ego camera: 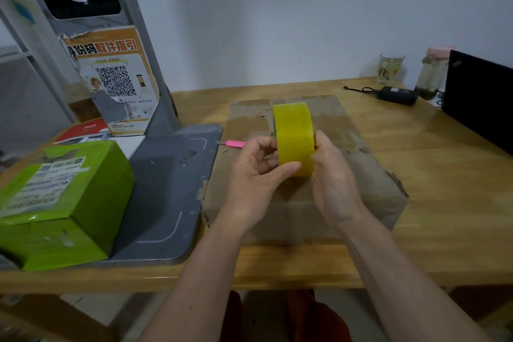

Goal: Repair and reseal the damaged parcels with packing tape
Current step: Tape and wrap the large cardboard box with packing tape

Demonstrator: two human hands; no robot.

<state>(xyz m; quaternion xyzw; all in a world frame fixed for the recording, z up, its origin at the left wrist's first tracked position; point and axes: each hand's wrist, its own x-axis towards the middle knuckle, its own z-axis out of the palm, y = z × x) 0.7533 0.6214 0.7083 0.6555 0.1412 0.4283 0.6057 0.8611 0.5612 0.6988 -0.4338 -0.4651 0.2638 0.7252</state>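
A yellow roll of packing tape (294,133) is held upright above a worn brown cardboard parcel (361,175) that lies flat on the wooden table. My left hand (256,172) grips the roll's left side, thumb laid across its lower face. My right hand (331,178) holds the right side with curled fingers. The parcel's top shows torn old tape and scuffed patches. A pink utility knife (234,143) lies at the parcel's left edge, partly hidden by my left hand.
A green parcel (63,203) with labels sits on a grey scale platform (169,189) at the left. Behind it rises a grey post with a QR-code poster (116,80). At the back right stand two glass jars (390,68), a black adapter (398,95) and a black screen (480,100).
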